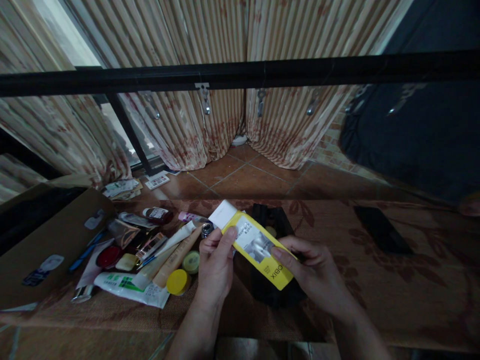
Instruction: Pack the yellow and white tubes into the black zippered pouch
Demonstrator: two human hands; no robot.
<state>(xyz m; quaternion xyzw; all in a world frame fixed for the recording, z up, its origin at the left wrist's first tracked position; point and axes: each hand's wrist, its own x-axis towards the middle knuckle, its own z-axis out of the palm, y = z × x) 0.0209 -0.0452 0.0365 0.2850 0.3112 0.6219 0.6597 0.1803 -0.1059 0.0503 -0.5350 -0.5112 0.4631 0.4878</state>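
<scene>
The packet (258,247) is yellow with a white end and a grey printed panel. The curtains (187,125) are beige-striped with faded red blotches. The floor tiles (243,180) are terracotta, the tablecloth (393,280) tan with darker leaf shapes. The tube (127,287) is white with green print.

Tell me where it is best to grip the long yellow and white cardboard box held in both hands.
Probably its bare middle, pinched across the long edges, from above. The yellow and white cardboard box is long, flat and slanted; the left hand holds near its white end, the right hand near its yellow end, leaving the middle free.
</scene>
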